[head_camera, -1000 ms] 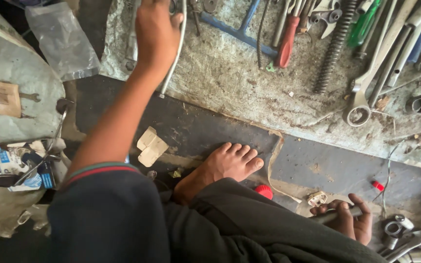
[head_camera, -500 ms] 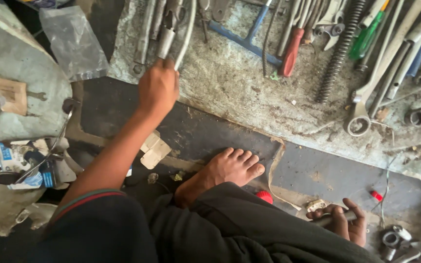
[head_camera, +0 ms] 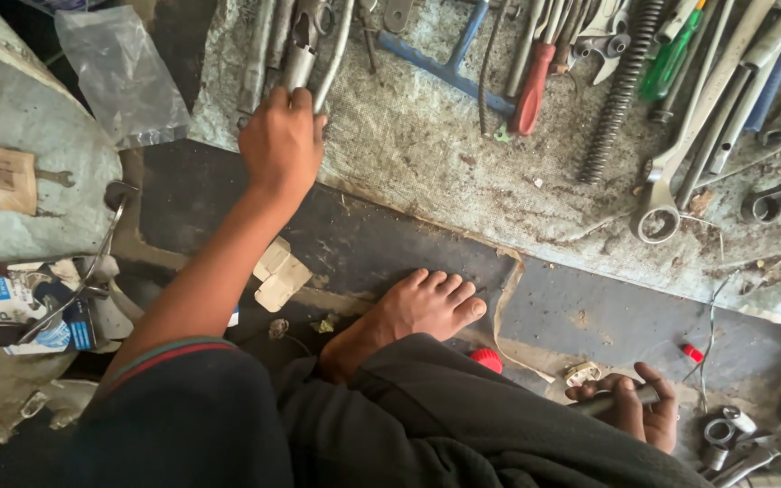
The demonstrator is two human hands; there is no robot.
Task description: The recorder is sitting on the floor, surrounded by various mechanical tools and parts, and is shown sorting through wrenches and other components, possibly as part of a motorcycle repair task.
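My left hand (head_camera: 279,143) is stretched forward and closed around a metal tool (head_camera: 298,54) with a socket-like head, together with a thin curved metal rod (head_camera: 336,50), at the near edge of a grey mat (head_camera: 427,154). My right hand (head_camera: 630,405) rests low at the right, fingers wrapped around a dark metal bar (head_camera: 600,403) on the floor. My bare foot (head_camera: 413,312) lies between the two hands on a dark board (head_camera: 372,248).
Several spanners, screwdrivers with red (head_camera: 532,86) and green (head_camera: 671,54) handles and a coil spring (head_camera: 619,90) lie on the mat. A clear plastic bag (head_camera: 119,77) sits at upper left. Small metal rings (head_camera: 725,434) and a red cap (head_camera: 488,359) lie near my right hand.
My left hand has drawn back toward me along the mat's edge, still holding the tool and rod. The right hand stays around the bar.
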